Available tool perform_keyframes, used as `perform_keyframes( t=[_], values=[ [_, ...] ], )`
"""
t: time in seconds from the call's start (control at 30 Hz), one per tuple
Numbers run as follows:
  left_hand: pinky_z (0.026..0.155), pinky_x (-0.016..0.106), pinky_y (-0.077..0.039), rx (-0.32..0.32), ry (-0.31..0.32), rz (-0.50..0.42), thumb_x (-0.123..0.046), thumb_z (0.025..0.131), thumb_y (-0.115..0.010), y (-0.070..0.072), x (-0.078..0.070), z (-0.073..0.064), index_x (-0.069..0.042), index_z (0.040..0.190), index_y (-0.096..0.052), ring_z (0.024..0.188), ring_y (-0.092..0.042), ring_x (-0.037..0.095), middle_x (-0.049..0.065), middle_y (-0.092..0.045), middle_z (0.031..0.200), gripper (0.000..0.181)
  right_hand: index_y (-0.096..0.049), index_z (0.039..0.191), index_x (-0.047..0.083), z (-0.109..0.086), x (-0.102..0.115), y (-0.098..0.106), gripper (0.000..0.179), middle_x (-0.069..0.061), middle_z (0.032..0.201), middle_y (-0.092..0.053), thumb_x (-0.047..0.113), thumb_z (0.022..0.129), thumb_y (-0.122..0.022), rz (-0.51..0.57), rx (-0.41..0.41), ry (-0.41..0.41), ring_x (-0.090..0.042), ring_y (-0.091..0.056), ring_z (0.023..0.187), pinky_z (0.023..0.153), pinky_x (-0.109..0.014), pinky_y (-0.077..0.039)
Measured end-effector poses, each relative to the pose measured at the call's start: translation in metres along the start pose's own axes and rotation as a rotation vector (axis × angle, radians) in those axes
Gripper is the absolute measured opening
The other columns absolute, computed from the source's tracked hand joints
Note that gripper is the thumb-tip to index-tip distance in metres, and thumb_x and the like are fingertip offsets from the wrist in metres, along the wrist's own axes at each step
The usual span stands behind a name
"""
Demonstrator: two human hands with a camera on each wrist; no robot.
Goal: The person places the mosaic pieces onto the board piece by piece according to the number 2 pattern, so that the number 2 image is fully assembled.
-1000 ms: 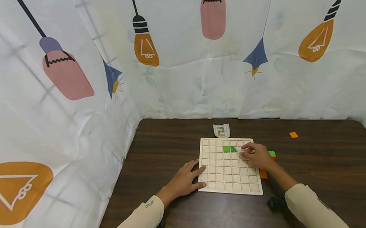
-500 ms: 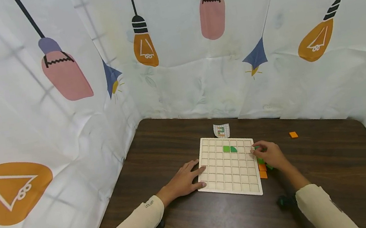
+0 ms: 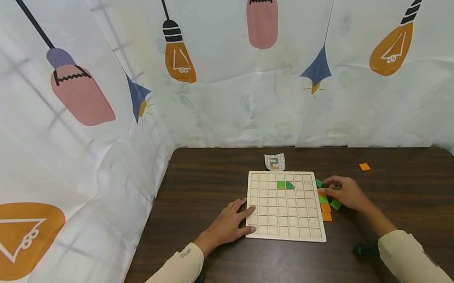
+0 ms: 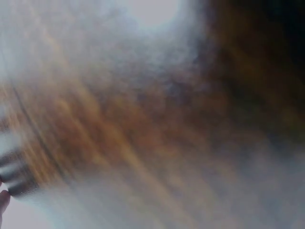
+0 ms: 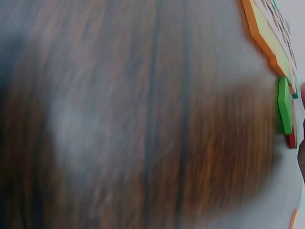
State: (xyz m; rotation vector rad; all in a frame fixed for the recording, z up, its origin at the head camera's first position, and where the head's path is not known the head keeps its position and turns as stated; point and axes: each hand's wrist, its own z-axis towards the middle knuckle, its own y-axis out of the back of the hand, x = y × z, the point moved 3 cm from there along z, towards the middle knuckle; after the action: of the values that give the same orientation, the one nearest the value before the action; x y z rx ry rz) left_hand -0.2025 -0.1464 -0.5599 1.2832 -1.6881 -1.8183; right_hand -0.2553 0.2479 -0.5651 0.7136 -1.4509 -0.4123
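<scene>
My left hand rests with spread fingers on the left edge of a pale square grid board. Two pieces sit side by side in the board's upper cells: a light green square tile and a darker green quarter-round tile. Beyond the board's right edge, my right hand hovers over loose tiles, thumb and forefinger apart and loosely bent. Close by its fingertips lie an orange tile and a dark green tile. A green tile shows near the fingers in the right wrist view.
A small card with a coloured grid pattern stands behind the board. One orange tile lies apart at the back right. More orange tiles line the board's right side. A printed white curtain surrounds the dark wooden table.
My right hand has moved right and toward me, off the board to the loose tiles, uncovering several of them. My left hand has stayed on the board's edge.
</scene>
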Motion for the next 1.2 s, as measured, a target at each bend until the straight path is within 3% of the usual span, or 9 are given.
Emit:
perform_keyframes(
  t=[0.27, 0.63, 1.2],
  values=[
    [0.115, 0.058, -0.031, -0.002, -0.002, 0.000, -0.054, 0.099, -0.057, 0.0014, -0.0008, -0.0010, -0.024, 0.156, -0.039, 0.150, -0.029, 0.035, 0.014, -0.027, 0.164, 0.067, -0.071, 0.115, 0.004, -0.0028, -0.0024, 0.0033, 0.031, -0.004, 0.089, -0.068, 0.027, 0.093, -0.074, -0.086, 0.008, 0.000, -0.014, -0.056, 0.074, 0.060, -0.028, -0.045],
    [0.115, 0.056, -0.033, -0.006, -0.006, 0.009, -0.053, 0.099, -0.057, 0.0015, -0.0025, -0.0010, -0.024, 0.156, -0.040, 0.149, -0.030, 0.034, 0.013, -0.028, 0.164, 0.066, -0.072, 0.112, 0.005, 0.0003, -0.0010, 0.0017, 0.024, -0.004, 0.093, -0.070, 0.018, 0.092, -0.074, -0.087, 0.035, 0.012, -0.016, -0.057, 0.079, 0.063, -0.028, -0.046],
    [0.115, 0.056, -0.032, 0.001, 0.001, 0.017, -0.055, 0.099, -0.056, -0.0005, -0.0004, -0.0003, -0.025, 0.157, -0.039, 0.150, -0.029, 0.034, 0.012, -0.026, 0.164, 0.067, -0.072, 0.111, 0.005, 0.0013, -0.0033, 0.0037, 0.023, -0.004, 0.092, -0.070, 0.020, 0.095, -0.072, -0.108, 0.008, 0.025, -0.016, -0.056, 0.076, 0.061, -0.027, -0.044]
  ],
)
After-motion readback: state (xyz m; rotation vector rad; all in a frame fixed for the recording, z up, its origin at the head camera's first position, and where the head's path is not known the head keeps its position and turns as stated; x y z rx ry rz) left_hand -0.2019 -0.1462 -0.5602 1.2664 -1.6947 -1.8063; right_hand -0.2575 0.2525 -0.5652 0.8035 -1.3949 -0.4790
